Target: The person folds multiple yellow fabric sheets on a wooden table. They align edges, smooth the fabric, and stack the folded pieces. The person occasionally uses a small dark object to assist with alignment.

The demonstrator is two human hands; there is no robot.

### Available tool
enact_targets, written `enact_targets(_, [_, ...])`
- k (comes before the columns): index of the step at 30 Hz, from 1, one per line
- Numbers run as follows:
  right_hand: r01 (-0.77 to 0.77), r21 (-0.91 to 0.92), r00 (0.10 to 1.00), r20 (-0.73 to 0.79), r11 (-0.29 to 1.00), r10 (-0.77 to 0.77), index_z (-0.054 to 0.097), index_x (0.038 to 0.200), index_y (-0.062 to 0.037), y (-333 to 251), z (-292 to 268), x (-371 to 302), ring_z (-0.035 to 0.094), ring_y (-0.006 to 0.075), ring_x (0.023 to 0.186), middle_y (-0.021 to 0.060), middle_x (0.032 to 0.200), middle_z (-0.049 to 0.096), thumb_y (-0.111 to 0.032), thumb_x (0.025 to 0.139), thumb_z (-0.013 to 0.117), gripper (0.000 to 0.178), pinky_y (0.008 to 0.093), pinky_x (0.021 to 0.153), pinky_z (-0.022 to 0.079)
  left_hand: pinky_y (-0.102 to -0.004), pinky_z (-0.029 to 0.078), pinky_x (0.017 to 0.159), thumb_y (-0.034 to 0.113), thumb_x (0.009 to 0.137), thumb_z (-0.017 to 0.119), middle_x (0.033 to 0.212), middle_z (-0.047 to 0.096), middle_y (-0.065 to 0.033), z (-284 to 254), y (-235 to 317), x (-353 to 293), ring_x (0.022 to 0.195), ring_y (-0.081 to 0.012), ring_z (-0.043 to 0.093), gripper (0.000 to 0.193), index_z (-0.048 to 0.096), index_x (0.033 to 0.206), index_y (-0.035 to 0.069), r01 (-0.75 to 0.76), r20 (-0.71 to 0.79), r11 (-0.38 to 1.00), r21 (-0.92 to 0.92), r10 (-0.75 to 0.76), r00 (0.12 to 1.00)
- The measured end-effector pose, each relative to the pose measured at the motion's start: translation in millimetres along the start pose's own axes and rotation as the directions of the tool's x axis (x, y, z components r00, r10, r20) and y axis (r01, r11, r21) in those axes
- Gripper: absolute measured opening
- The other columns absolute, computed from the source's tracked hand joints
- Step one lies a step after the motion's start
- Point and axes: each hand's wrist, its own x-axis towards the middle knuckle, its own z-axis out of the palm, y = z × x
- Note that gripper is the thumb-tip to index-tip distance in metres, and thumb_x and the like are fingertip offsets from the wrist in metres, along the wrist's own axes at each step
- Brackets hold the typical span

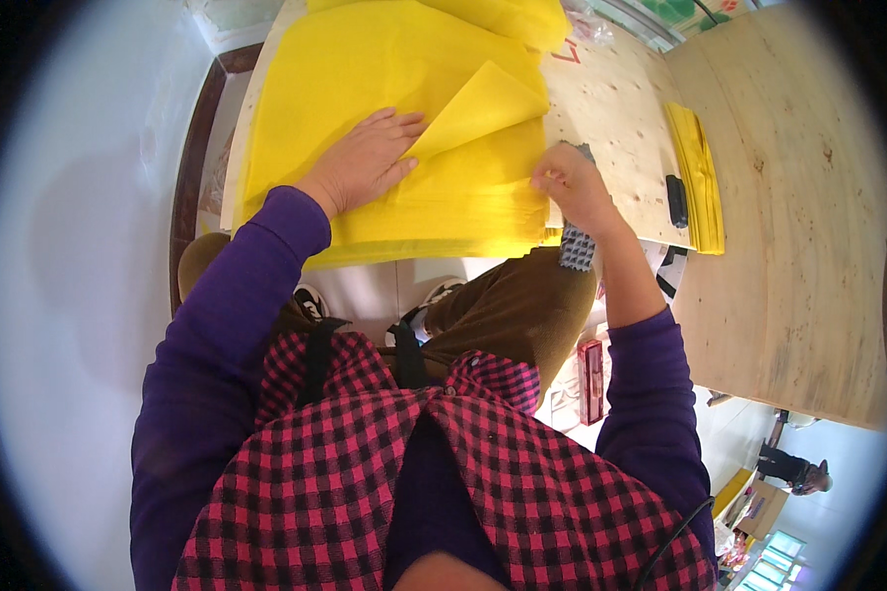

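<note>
A stack of yellow cloth (325,89) covers the left part of a wooden table, its near edge hanging toward my knees. One corner of the top layer, a pointed yellow flap (483,103), is folded back toward the middle. My left hand (370,163) lies flat on the cloth with its fingers spread, the tips beside the flap. At the stack's right edge my right hand (574,182) is closed in a pinch; whatever is between its fingertips is too small to make out. A grey patterned strip (577,248) hangs over the table edge beneath my right wrist.
Folded yellow cloth (698,182) lies farther right on the table, with a small black object (676,201) beside it. A large plywood panel (779,227) rises at the right. A white wall (79,246) stands at the left. Another person (793,468) is in the distance.
</note>
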Motion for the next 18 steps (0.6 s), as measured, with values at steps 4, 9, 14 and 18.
enact_targets(4, [-0.023,-0.007,0.999,0.039,1.0,0.023,0.061,0.089,-0.0006,-14.4,-16.9,12.8,0.057,0.025,0.08,0.0103,0.086,0.058,-0.007,0.081,0.067,0.012,0.0334,0.073,0.046,-0.0421,0.024,0.115,0.03,0.096,0.045,0.138,0.049,-0.0161,-1.2,0.8,1.4,0.133,-0.0292,0.039,0.047,0.049,0.132,0.0,-0.007,-0.002,1.0,0.015,0.007,1.0])
enact_targets(9, [-0.007,0.019,0.996,0.085,1.0,0.005,0.059,0.091,-0.0013,-31.3,-32.7,35.5,0.055,0.015,0.082,0.0049,0.083,0.06,-0.008,0.085,0.064,0.01,0.029,0.077,0.045,-0.045,0.024,0.114,0.04,0.095,0.047,0.139,0.049,-0.015,-4.1,1.3,2.1,0.134,-0.0312,0.038,0.054,0.05,0.132,0.002,-0.072,0.004,0.997,0.006,0.072,0.997])
enact_targets(14, [0.071,-0.048,0.992,0.105,0.996,-0.066,0.059,0.092,-0.0016,-43.3,-39.9,67.4,0.053,0.0139,0.08,0.0039,0.081,0.06,-0.012,0.088,0.063,0.012,0.0289,0.078,0.044,-0.046,0.023,0.114,0.048,0.092,0.049,0.14,0.048,-0.0154,-7.6,2.2,1.8,0.135,-0.0329,0.037,0.062,0.048,0.134,0.001,-0.088,0.029,0.996,0.0,0.088,0.996])
enact_targets(18, [0.104,-0.075,0.991,0.096,0.992,-0.097,0.059,0.092,-0.0019,-51.4,-43.8,90.4,0.054,0.014,0.081,0.0036,0.082,0.061,-0.013,0.089,0.062,0.012,0.0289,0.078,0.044,-0.0454,0.023,0.114,0.044,0.092,0.05,0.14,0.048,-0.016,-6.7,2.7,0.3,0.134,-0.0331,0.038,0.061,0.049,0.132,-0.001,-0.061,0.007,0.998,0.009,0.061,0.998])
